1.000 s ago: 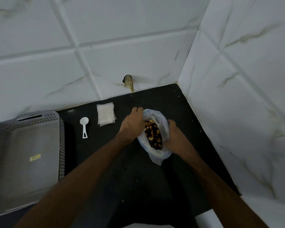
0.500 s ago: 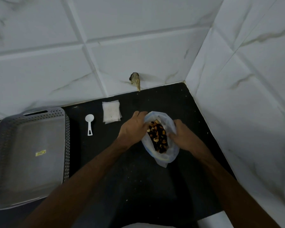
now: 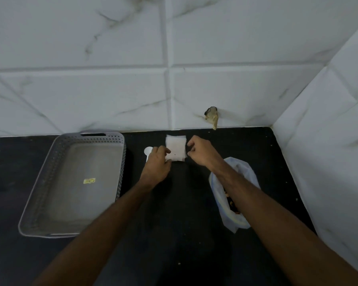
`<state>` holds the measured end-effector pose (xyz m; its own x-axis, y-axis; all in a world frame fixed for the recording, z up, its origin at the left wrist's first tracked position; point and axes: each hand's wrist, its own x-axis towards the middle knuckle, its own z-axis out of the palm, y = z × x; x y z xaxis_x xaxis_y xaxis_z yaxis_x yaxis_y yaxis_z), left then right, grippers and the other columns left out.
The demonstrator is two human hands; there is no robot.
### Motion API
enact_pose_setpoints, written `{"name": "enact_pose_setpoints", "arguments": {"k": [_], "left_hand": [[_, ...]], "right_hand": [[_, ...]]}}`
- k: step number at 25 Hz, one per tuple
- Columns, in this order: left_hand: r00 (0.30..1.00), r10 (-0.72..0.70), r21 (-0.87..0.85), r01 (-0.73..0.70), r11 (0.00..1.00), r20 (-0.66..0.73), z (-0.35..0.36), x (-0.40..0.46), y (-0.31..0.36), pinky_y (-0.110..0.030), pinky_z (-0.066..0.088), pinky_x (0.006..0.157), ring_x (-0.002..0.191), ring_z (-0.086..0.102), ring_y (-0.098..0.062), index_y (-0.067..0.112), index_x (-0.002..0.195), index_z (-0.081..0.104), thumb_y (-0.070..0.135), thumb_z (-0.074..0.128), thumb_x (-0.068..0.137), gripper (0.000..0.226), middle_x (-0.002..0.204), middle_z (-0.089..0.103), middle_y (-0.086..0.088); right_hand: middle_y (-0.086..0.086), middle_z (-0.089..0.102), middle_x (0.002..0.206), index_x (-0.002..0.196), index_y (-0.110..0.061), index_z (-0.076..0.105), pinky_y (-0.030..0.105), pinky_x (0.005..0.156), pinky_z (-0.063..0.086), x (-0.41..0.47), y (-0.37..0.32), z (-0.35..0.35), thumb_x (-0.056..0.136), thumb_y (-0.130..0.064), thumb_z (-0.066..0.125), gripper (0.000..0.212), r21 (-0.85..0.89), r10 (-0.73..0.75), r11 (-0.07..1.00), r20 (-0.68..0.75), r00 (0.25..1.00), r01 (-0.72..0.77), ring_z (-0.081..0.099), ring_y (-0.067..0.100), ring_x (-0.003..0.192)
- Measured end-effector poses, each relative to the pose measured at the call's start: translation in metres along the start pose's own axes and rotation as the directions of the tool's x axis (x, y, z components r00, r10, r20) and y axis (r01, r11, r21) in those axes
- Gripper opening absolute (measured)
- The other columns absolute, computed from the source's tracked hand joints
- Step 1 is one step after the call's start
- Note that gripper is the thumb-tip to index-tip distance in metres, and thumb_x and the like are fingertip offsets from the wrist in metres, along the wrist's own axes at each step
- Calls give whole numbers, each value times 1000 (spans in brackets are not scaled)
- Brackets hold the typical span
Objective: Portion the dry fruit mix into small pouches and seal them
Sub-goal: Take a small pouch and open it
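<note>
**Two hands at a stack of pouches**

Nearest, one grey perforated tray (image 3: 50,195) at left and one open bag of dry fruit mix (image 3: 241,182) at right rest on the black counter (image 3: 184,223). Farther back, the left hand (image 3: 156,165) and right hand (image 3: 201,151) pinch opposite edges of one small pouch stack (image 3: 175,150). One white scoop (image 3: 148,151) peeks from behind the left hand.

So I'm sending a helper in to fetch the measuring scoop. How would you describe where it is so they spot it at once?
Start at the grey perforated basket on the left of the black counter. Just past its far right corner, beside the stack of small clear pouches, lies the small white plastic scoop. The left hand partly covers it; it is the only opaque white, round-bowled thing there.
</note>
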<state>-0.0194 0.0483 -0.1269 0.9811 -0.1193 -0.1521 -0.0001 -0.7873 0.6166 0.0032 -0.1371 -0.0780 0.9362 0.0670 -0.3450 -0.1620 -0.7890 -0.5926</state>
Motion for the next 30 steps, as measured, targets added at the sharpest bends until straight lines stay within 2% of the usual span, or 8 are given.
{"name": "enact_pose_setpoints", "arguments": {"k": [3,6,15,19,22,24,28,30], "left_hand": [[999,-39,10,39,999,1,4,12,-2,-36,50,102,120,54,-23,11,136,50,8,63,93,46,136,47,-9],[992,-124,-123,122,985,-11,10,22,-4,-32,49,98,115,56,-23,8,133,51,1,61,91,44,132,52,-12],[961,-278,-386,261,885,11,22,32,-12,-28,49,79,100,64,-20,9,123,57,4,59,95,28,109,66,-9],[970,-238,-339,242,909,57,29,30,-13,-22,44,73,96,61,-15,10,128,54,5,57,96,32,112,66,-7],[976,-203,-343,218,914,80,33,27,-14,-16,43,69,97,60,-12,12,130,53,8,58,97,34,114,64,-2],[982,-176,-345,190,919,70,34,24,-16,-14,44,72,99,61,-12,13,130,53,7,59,97,34,115,64,-2],[989,-140,-336,114,935,-54,31,24,-22,-31,53,94,107,60,-15,10,123,58,1,61,92,33,118,59,-7],[984,-151,-347,111,931,-92,26,25,-23,-33,54,94,104,61,-16,11,119,59,1,61,91,29,117,58,-6]], "right_hand": [[11,61,124,131,-13,50,42,93,56,27,-1,16,92,-14,69,44,-104,134,986,40,990,-129,63,25,108],[15,61,119,135,-11,44,42,84,62,46,3,30,95,-10,59,43,2,268,963,113,957,-269,69,25,96],[8,69,107,123,-13,58,30,64,58,64,12,51,92,-26,70,35,133,335,930,74,939,-342,71,17,86],[6,68,108,121,-12,56,41,79,61,63,13,64,85,-41,77,51,134,368,920,32,929,-369,70,20,88],[7,70,102,115,-9,62,41,81,60,65,12,67,86,-40,77,45,123,376,918,38,926,-378,70,20,85],[8,71,98,110,-8,67,42,85,60,67,15,67,86,-34,78,37,132,372,919,26,928,-372,71,21,88],[7,72,94,100,-9,70,42,85,61,64,19,59,88,-27,77,23,140,343,930,10,939,-341,72,19,87],[5,72,91,100,-8,70,40,83,62,63,21,54,91,-25,74,20,153,341,928,16,940,-339,73,17,82]]}}
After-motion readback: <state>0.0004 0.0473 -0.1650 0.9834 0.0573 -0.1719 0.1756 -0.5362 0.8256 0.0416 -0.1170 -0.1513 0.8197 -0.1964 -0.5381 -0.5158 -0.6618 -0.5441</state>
